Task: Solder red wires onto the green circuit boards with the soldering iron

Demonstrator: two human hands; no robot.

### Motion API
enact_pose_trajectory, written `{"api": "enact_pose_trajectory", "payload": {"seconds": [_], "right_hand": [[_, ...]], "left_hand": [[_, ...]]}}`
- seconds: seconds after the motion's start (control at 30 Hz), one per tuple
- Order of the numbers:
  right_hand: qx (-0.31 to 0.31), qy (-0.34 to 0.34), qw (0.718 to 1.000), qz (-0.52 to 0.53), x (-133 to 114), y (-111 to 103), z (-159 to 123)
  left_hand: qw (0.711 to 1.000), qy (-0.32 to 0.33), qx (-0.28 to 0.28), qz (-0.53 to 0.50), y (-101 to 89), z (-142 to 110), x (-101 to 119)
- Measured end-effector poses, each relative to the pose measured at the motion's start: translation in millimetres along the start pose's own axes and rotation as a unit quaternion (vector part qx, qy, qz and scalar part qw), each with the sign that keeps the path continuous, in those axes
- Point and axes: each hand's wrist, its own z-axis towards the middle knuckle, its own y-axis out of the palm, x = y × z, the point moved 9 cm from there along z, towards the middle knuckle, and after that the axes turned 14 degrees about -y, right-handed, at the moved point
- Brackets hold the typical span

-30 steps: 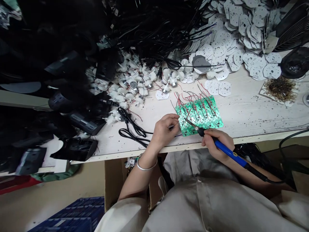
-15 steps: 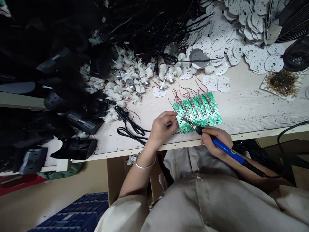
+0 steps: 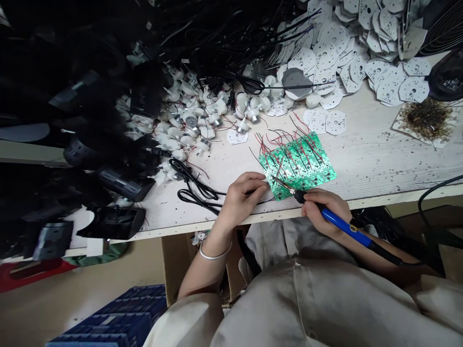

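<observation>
A green circuit board panel lies on the bench near its front edge, with several red and black wires standing out from its far side. Closed around the blue handle of a soldering iron, my right hand holds its metal tip low over the panel's left part. My left hand is at the panel's left edge, thumb and fingers pinched on the end of a black cable. The cable's looped bundle lies to the left; the wire between my fingertips is mostly hidden.
Small motors with white plastic parts are heaped beyond my left hand. White octagonal boards pile up at the back right. Solder debris covers a pad at right. Black housings crowd the left; a blue crate stands below.
My left fingers have shifted slightly at the panel's left edge, and the panel has tilted a little. The iron's tip stays over the same area.
</observation>
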Motion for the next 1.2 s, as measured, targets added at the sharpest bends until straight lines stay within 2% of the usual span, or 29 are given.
{"api": "enact_pose_trajectory", "payload": {"seconds": [0.1, 0.37, 0.57, 0.87, 1.2], "right_hand": [[0.004, -0.001, 1.0, 0.017, 0, -1, -2], [0.011, -0.023, 0.999, 0.02, -2, 0, -3], [-0.012, -0.052, 0.998, 0.014, -5, 5, 2], [0.038, -0.146, 0.988, 0.017, -22, 2, 9], [0.02, -0.107, 0.994, 0.025, -16, 4, 8]], "left_hand": [[1.0, -0.028, -0.005, -0.009, 3.4, 3, -3], [0.997, -0.041, 0.05, 0.034, 8.2, 1, 2], [0.999, -0.037, 0.029, 0.027, 7.7, 3, 3], [0.999, -0.033, 0.018, 0.026, 6.2, 5, 3], [0.999, -0.031, 0.019, 0.029, 7.0, 5, 2]]}}
